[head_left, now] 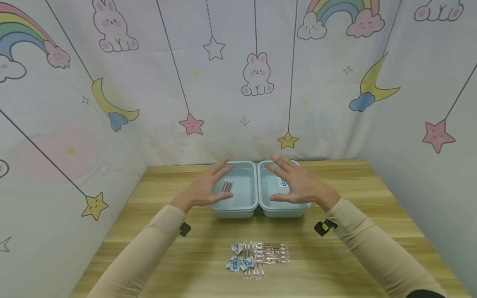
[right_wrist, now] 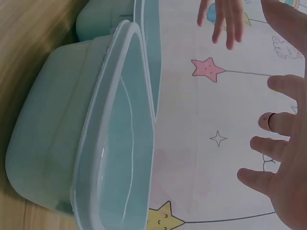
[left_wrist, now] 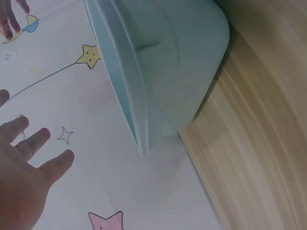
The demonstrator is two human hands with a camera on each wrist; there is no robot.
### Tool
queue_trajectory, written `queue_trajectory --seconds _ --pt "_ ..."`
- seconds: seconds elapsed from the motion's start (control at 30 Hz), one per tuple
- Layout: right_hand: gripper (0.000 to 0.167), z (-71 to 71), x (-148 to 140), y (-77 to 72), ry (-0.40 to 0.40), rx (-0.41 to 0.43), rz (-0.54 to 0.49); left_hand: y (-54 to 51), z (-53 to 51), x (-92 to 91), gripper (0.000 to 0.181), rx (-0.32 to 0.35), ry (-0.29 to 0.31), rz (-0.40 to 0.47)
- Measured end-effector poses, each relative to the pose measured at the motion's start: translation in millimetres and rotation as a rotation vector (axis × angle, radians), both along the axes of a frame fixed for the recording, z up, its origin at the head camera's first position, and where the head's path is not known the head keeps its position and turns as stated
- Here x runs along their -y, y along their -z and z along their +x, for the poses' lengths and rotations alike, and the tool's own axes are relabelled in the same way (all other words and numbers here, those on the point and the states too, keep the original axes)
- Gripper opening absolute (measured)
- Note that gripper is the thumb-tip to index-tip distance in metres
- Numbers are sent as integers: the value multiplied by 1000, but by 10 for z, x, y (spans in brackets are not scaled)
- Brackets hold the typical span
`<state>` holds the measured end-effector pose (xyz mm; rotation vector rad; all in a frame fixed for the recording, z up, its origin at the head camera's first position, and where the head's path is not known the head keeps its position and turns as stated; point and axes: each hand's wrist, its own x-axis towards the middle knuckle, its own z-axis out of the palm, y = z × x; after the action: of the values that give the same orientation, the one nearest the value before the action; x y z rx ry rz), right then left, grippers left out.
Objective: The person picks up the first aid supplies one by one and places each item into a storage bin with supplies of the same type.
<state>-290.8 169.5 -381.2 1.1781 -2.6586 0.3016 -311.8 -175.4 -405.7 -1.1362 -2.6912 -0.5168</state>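
At the far side of a wood-grain table [head_left: 372, 194], two pale blue tubs side by side: a left tub [head_left: 234, 214] and a right tub [head_left: 283, 213]. Above the left tub, the left grip [head_left: 203, 186] of a person in beige sleeves; above the right tub, the right grip [head_left: 302, 184]. Both bare, fingers spread and well apart from thumbs, nothing held, no contact with the tubs visible in the wrist views. Inside the left tub, toward its left side, a short row of slim brown sticks [head_left: 227, 186]. Inside the right tub, partly hidden by fingers, a white item with blue print [head_left: 283, 182], probably a packet. On the table, nearer the person, a larger cluster: three crumpled white-and-blue packets [head_left: 234, 264], plus clear-wrapped sticks in a crosswise set [head_left: 273, 253] and a lengthwise set [head_left: 258, 271], partly overlapping. Judging by this layout, filling at an early stage: a few pieces already in the tubs, most left outside. Behind, a white cloth backdrop [head_left: 223, 95] printed with rabbits, stars, moons and rainbows.
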Motion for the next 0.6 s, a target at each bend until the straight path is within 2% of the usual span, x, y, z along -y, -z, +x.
queue_trajectory --seconds 0.13,0.23,0.43,0.6 --pt "85 22 39 19 -51 13 -76 89 -63 74 81 85 -51 115" --pt "79 30 65 42 -89 -2 -119 154 -109 132 78 107 -70 189" --pt "73 103 116 47 -159 -26 -173 253 -194 248 71 110 -99 228" --pt "62 178 145 118 -254 -134 -235 394 -248 340 68 182 -116 268"
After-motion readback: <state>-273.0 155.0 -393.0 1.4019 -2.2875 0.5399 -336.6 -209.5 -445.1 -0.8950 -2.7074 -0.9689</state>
